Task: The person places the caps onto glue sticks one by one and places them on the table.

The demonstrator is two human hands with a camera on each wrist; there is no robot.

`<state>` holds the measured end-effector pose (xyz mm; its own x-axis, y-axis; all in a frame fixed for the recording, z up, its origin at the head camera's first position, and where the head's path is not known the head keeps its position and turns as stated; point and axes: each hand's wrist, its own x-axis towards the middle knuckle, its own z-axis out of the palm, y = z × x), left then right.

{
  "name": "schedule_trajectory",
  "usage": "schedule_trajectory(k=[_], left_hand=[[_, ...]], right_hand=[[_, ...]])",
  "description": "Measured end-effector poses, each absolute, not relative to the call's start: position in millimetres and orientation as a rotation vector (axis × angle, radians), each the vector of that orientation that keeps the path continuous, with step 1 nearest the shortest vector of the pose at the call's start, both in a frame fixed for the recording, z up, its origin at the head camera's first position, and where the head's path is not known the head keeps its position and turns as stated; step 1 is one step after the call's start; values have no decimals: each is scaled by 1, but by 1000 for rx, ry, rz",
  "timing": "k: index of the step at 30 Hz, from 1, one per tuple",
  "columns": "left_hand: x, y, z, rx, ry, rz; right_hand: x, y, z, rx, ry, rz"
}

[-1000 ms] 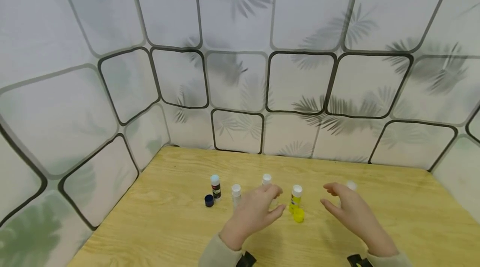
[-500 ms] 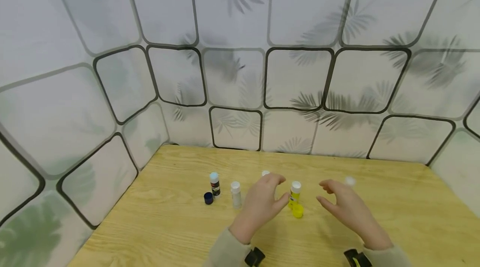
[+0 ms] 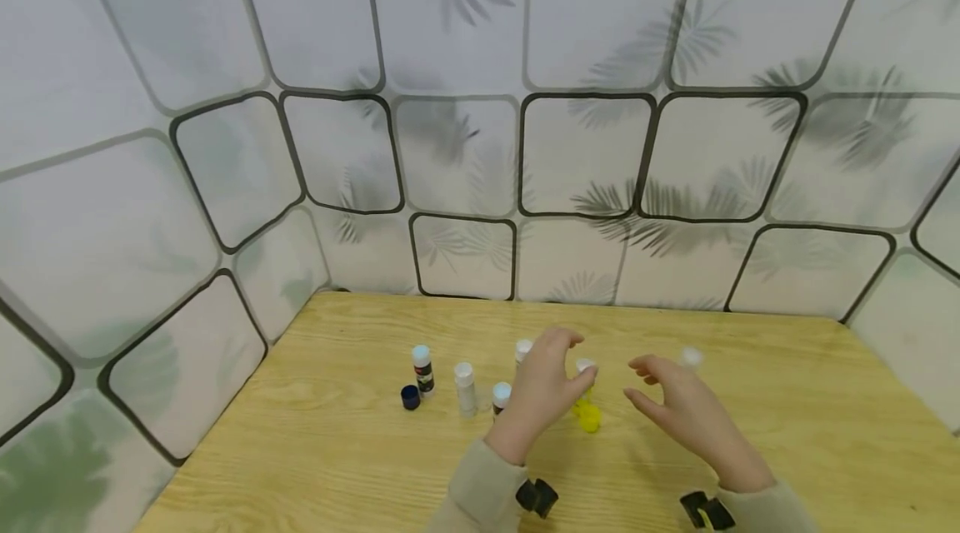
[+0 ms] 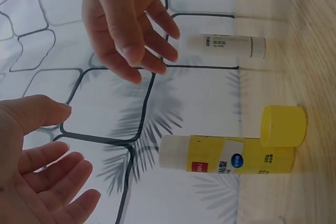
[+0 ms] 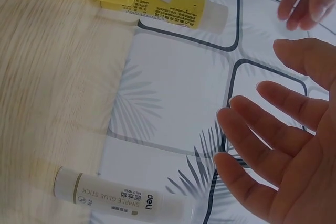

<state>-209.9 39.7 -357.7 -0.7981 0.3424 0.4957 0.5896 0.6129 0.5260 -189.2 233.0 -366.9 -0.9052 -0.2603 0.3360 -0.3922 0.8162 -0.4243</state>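
My left hand [image 3: 546, 387] hovers with fingers relaxed and holds nothing. It partly hides the yellow glue stick [image 4: 236, 154], which stands upright on the table with a white top. Against its base sits a yellow cap [image 4: 284, 126]. To the right my right hand [image 3: 693, 414] is also in the air, thumb and fingers apart and nothing between them. Behind it, partly hidden in the head view, stands a white glue stick [image 5: 126, 198], labelled "Simple Glue Stick" in the right wrist view. Both hands are apart from the sticks.
Left of my hands stand a dark-labelled glue stick [image 3: 423, 373], a navy cap [image 3: 410, 397] and a white glue stick [image 3: 465, 391]. Two more sticks, one with a light-blue top [image 3: 502, 394] and one with a white top [image 3: 522, 349], are partly behind my left hand. A patterned wall covering [image 3: 465, 158] borders the wooden table [image 3: 337, 466].
My left hand has moved right and slightly away from me, now overlapping the yellow glue stick and uncovering the light-blue-topped stick. The right hand keeps nearly the same pose. The head view has shifted slightly.
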Motion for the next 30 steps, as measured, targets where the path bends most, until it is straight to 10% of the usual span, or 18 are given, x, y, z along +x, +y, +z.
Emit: schedule_trajectory(k=[30], left_hand=[[-245, 51, -411, -746, -2792, -1279]], right_hand=[[-186, 228, -367, 506, -2755, 770]])
